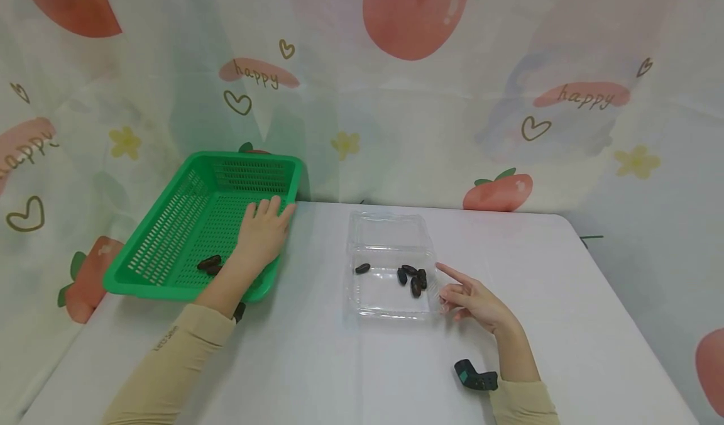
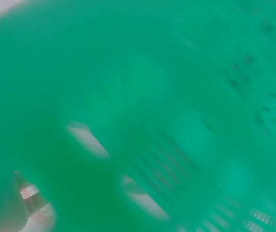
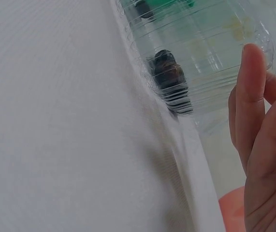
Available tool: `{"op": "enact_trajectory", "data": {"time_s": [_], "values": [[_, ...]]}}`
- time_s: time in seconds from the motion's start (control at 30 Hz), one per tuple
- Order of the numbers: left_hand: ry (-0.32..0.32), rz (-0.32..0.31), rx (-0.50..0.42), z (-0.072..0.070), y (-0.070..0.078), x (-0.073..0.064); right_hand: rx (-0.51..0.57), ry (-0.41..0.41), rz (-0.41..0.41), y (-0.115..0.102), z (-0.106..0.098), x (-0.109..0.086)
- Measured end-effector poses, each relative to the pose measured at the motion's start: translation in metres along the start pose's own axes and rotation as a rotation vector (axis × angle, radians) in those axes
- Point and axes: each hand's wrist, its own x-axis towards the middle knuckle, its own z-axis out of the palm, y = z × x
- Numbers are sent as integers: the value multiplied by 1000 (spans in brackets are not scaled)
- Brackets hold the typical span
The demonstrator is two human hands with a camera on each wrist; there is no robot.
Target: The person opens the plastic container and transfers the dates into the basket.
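Note:
In the head view my left hand [image 1: 263, 236] is over the right side of a green plastic basket [image 1: 195, 224], fingers spread and no object seen in it. A few dark brown oval pieces [image 1: 209, 262] lie in the basket near that forearm. My right hand [image 1: 477, 302] is at the right edge of a clear hinged plastic box [image 1: 376, 296], with the index finger extended along its side. Several dark oval pieces [image 1: 415, 287] sit in the box, mostly toward its right. Through the clear wall, the right wrist view shows one dark ridged piece [image 3: 169, 75] close up.
The box's lid [image 1: 387, 229] is folded back, away from me. Both stand on a white-covered table [image 1: 317, 362]. A printed cloth [image 1: 396, 129] hangs behind it. Near the right forearm is a black wrist device [image 1: 475, 376].

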Motion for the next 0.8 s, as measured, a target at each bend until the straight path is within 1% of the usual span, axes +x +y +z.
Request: {"op": "enact_trajectory", "data": {"time_s": [0.07, 0.1, 0.23, 0.37, 0.53, 0.6, 0.67, 0.8], "values": [[37, 19, 7, 0, 8, 3, 2, 2, 2, 0, 0, 0], [41, 29, 8, 1, 13, 4, 3, 3, 2, 0, 0, 0], [28, 83, 20, 4, 36, 11, 7, 2, 1, -1, 0, -1], [26, 162, -3, 8, 63, 17, 13, 0, 1, 0, 0, 0], [-41, 246, -55, 12, 99, 20, 19, 1, 3, 1, 0, 0], [-64, 281, -56, 14, 113, 21, 16, 2, 4, 1, 0, 0], [-67, 320, -51, 18, 126, 22, 12, 5, 6, 1, 0, 0], [-38, 375, -58, 25, 146, 25, 8, 16, 18, 0, 1, 0]]}}
